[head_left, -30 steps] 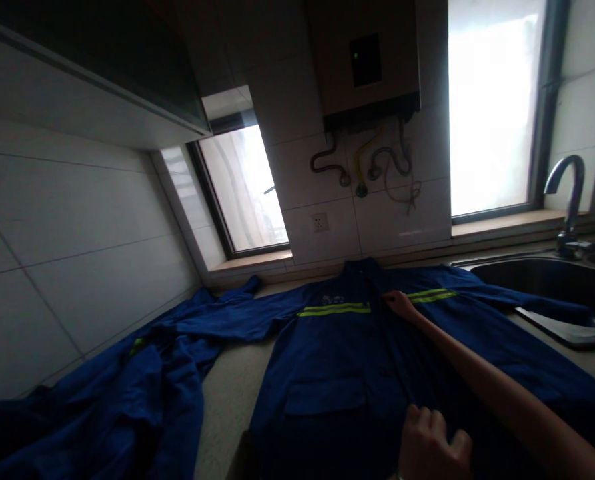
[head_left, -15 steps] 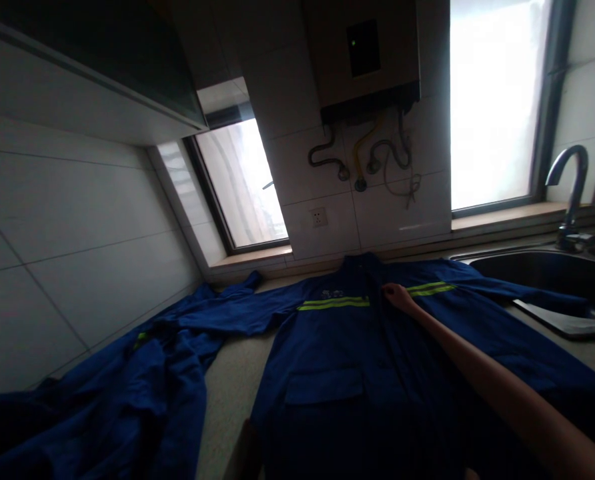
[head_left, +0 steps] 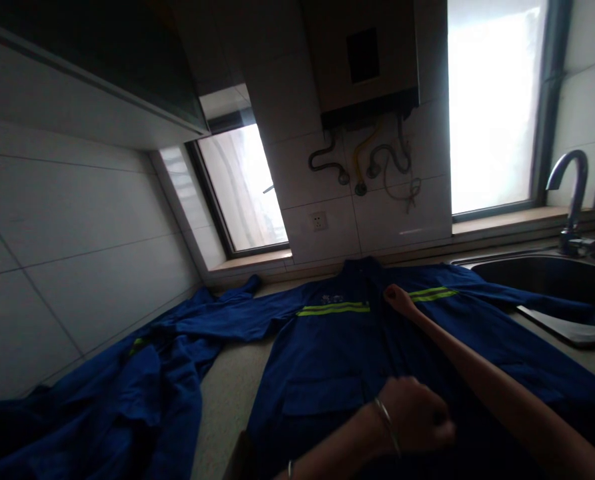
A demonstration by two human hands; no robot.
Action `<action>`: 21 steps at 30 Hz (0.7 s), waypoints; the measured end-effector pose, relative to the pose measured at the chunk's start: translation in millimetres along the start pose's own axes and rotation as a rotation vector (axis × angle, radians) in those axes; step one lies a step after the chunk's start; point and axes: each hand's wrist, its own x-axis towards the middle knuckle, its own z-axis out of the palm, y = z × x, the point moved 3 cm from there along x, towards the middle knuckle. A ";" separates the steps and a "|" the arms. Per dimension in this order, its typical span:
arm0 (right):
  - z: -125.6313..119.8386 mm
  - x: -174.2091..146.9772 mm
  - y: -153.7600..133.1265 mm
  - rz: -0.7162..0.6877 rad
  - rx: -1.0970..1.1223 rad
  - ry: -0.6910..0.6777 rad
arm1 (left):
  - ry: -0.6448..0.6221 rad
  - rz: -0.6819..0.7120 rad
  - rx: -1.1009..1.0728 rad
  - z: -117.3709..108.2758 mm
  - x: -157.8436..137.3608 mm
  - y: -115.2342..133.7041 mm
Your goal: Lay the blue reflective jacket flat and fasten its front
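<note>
A blue work jacket [head_left: 322,353] with yellow-green stripes lies spread front up on the counter, its collar toward the wall. At the upper chest, my right hand [head_left: 398,300] is closed on the jacket's front edge, beside the right stripe. My left hand [head_left: 417,413], with a metal bracelet [head_left: 387,423] at the wrist, is over the lower front of the jacket. Its fingers are curled in, slightly blurred, and whatever may be inside them is hidden. The jacket's lower hem is lost in shadow.
More blue clothing [head_left: 142,393] lies bunched on the left of the counter [head_left: 230,380]. The sink [head_left: 517,273] with its tap [head_left: 572,193] is at the right, a flat pale board [head_left: 560,325] at its edge. A water heater [head_left: 367,67] hangs on the tiled wall.
My left hand has come up from the bottom edge into view over the jacket's lower front. My right hand stays at the chest. The heater's green light no longer shows.
</note>
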 end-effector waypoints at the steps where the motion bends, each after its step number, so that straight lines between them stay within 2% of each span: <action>1: -0.3 0.7 0.1 0.005 0.002 0.009 | 0.061 0.018 0.108 -22.8 18.1 -13.0; 4: 0.0 2.7 1.3 0.019 0.021 0.032 | 0.280 -0.149 0.236 -79.5 67.0 -60.4; 7: 1.7 4.0 2.7 0.006 0.069 0.039 | 0.384 -0.315 0.197 -102.3 104.2 -108.5; 10: 3.6 3.4 0.1 -0.049 0.091 0.012 | 0.427 -0.382 0.081 -98.4 131.3 -143.8; 12: 3.9 1.7 -4.6 -0.094 0.082 -0.014 | 0.457 -0.400 0.037 -90.3 144.0 -157.0; 17: 2.6 -2.5 -21.5 -0.219 0.057 -0.094 | 0.508 -0.388 0.070 -76.5 159.7 -170.5; 21: -4.1 0.5 -24.7 -0.218 0.058 -0.064 | 0.527 -0.405 0.034 -79.3 164.4 -187.0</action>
